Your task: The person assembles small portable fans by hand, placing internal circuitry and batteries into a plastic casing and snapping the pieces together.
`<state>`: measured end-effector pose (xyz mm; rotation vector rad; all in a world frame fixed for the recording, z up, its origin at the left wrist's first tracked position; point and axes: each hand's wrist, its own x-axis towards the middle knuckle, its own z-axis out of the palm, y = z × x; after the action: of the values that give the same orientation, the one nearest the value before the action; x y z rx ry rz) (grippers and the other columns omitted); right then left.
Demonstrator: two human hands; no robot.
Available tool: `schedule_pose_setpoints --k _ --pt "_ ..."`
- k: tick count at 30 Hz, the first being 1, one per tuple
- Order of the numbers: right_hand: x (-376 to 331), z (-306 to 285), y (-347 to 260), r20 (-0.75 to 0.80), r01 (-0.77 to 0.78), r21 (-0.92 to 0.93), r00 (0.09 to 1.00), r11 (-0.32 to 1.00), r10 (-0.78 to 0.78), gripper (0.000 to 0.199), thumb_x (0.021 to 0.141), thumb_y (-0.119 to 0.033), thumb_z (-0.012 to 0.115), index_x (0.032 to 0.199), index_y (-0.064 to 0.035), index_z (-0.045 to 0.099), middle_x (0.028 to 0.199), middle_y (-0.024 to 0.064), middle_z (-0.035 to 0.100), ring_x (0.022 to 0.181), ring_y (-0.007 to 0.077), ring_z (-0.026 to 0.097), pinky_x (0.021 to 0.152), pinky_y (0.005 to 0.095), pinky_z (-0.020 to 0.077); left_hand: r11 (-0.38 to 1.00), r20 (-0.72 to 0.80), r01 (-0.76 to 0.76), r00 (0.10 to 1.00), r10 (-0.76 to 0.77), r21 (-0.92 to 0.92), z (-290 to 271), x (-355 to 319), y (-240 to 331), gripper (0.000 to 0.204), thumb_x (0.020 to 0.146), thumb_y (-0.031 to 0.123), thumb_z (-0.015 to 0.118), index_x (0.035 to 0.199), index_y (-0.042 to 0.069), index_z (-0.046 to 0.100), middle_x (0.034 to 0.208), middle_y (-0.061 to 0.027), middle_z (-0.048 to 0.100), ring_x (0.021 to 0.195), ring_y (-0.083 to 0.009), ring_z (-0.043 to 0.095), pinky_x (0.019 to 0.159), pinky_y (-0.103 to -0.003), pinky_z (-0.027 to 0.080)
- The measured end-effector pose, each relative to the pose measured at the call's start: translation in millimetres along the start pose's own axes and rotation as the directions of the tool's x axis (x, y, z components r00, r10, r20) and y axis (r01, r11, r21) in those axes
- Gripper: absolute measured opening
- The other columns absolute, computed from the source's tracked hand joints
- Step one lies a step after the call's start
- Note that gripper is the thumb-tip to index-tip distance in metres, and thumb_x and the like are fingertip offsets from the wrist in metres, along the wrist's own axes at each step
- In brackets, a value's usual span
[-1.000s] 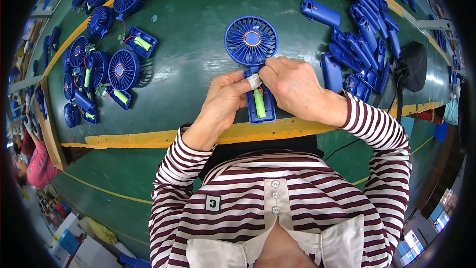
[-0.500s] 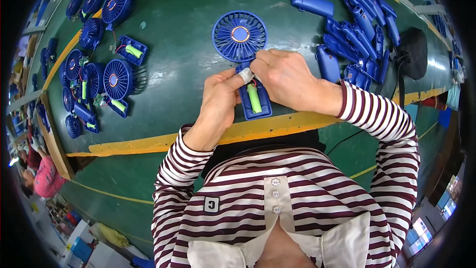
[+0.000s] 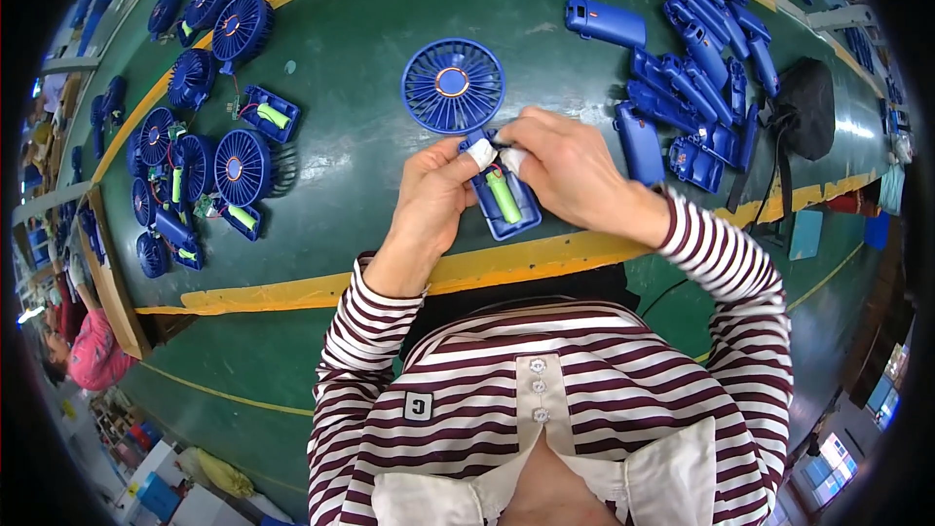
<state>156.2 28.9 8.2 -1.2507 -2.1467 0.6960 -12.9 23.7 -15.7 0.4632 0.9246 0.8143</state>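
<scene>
Starting at the far left of the green counter (image 3: 370,136), a cluster of blue fans (image 3: 209,151) lies with open handles showing green battery cells, some with loose wiring; one open handle half (image 3: 268,115) lies by itself just right of the cluster. A yellow stripe (image 3: 292,292) runs along the counter's near edge.

Near the middle, one blue handheld fan (image 3: 453,86) lies flat with its round grille away from the person and its open handle (image 3: 506,209) pointing toward the person. A green battery cell (image 3: 504,197) sits inside that handle, with thin red wire at its upper end.

The left hand (image 3: 433,200) rests on the counter against the left side of the handle; its fingers are curled, and a taped fingertip (image 3: 480,152) presses at the handle's top, just below the grille. The right hand (image 3: 565,170) comes in from the other side, fingers bent and pinched together at the same spot, another taped fingertip (image 3: 514,158) touching the wiring end of the handle. Both hands are closed on the fan's handle; whether either pinches a separate small part cannot be told.

Just right of the right hand lies a pile of blue handle shells (image 3: 696,88), with one closed handle (image 3: 606,22) lying apart at its upper left. A black bag (image 3: 804,107) sits beyond the pile at the counter's right end.
</scene>
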Motion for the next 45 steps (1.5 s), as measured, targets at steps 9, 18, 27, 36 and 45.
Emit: schedule_pose_setpoints --k 9,18,27,36,45 --pt "-17 20 -20 -0.084 -0.374 0.238 0.911 0.896 0.403 0.064 0.069 -0.023 0.07 0.118 0.008 0.042 0.091 0.0138 0.05 0.077 0.0259 0.055 0.066 0.0347 0.0468 0.97 -0.063 -0.242 0.969 0.24 -0.029 8 -2 -8 0.03 0.086 0.006 0.053 0.114 -0.002 0.051 0.107 -0.0184 0.059 0.098 -0.0262 0.059 0.086 -0.036 0.048" --pt "-5 1 -13 0.4 -0.627 0.72 0.726 0.299 0.559 0.044 0.07 0.005 0.058 0.114 0.0035 0.05 0.083 0.0058 0.06 0.073 0.0096 0.056 0.067 0.0223 0.0431 0.964 0.08 -0.263 0.961 0.266 -0.043 1 -6 -10 0.035 0.083 0.006 0.056 0.117 -0.001 0.05 0.11 -0.0184 0.058 0.098 -0.0268 0.06 0.084 -0.036 0.049" --pt "-3 -25 4 0.049 -0.386 0.0 0.921 0.922 0.386 0.046 0.068 -0.024 0.066 0.103 0.0034 0.055 0.079 0.0157 0.059 0.072 0.0323 0.06 0.062 0.0399 0.0472 0.991 -0.044 -0.136 0.99 0.135 -0.004 8 -12 -7 0.022 0.083 0.003 0.051 0.101 -0.007 0.057 0.094 -0.0164 0.064 0.083 -0.0209 0.064 0.074 -0.032 0.053" --pt "44 -71 90 -0.093 -0.225 -0.802 0.962 0.553 0.257 0.031 0.068 -0.009 0.06 0.098 -0.0017 0.058 0.093 0.0146 0.059 0.087 0.0301 0.058 0.071 0.0388 0.05 0.996 -0.054 0.061 0.996 -0.065 -0.065 7 -14 -6 0.022 0.086 0.007 0.049 0.101 -0.008 0.054 0.096 -0.0204 0.062 0.087 -0.0293 0.063 0.078 -0.039 0.052" --pt "56 -65 85 -0.07 -0.12 -0.756 0.992 0.643 0.103 0.038 0.068 -0.018 0.066 0.1 -0.0002 0.057 0.085 0.0137 0.06 0.08 0.0305 0.059 0.069 0.0386 0.0503 0.994 -0.073 0.09 0.993 -0.094 -0.061 10 -13 -2 0.025 0.086 0.007 0.047 0.106 -0.007 0.052 0.099 -0.0182 0.062 0.091 -0.0255 0.063 0.081 -0.037 0.051"
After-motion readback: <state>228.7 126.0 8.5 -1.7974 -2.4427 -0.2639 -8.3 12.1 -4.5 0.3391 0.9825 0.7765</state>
